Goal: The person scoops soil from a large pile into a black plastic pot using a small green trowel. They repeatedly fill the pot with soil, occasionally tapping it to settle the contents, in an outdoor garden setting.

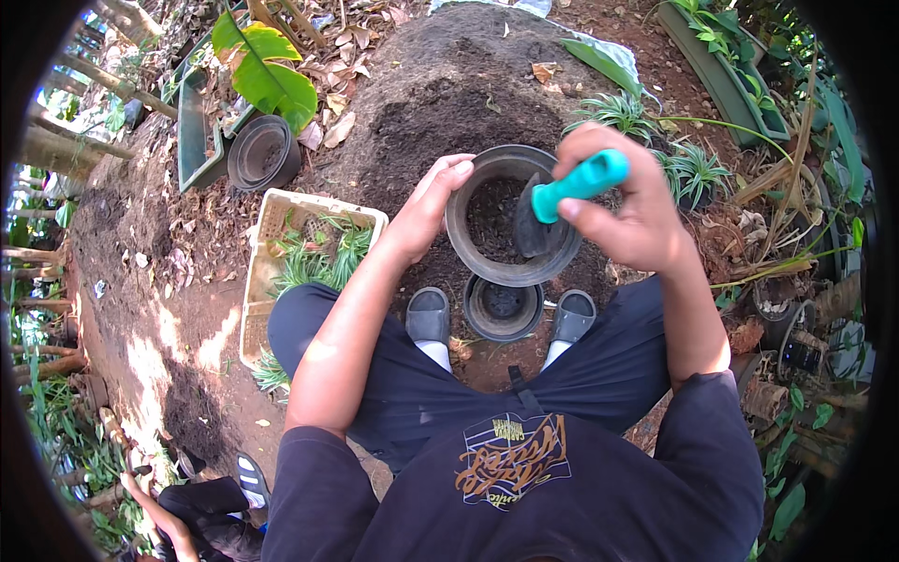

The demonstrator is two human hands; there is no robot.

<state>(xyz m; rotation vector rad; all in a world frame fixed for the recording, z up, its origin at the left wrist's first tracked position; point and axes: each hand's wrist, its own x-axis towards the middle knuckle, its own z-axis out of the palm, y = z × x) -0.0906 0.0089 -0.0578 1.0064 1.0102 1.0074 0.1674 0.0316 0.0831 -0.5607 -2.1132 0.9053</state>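
A round dark plastic plant pot [460, 242] with dark soil [491, 204] inside is in front of me. My left hand [432, 204] grips the left rim of this pot, thumb at its edge. In my right hand [628, 200] is a garden trowel [583, 184] with a green handle; its dark blade points down inside the pot, by the right inner wall. Below the held pot, between my feet, stands another dark pot [504, 330], partly covered by it. A heap of dark soil [456, 91] lies just beyond the pots.
A cream plastic crate [263, 281] with spider plants [344, 256] is at my left. An empty-looking pot [263, 153] and a green trough planter [197, 140] sit farther left. Potted spider plants [692, 172] and another long planter [730, 77] are on the right. A co-worker [204, 513] is at lower left.
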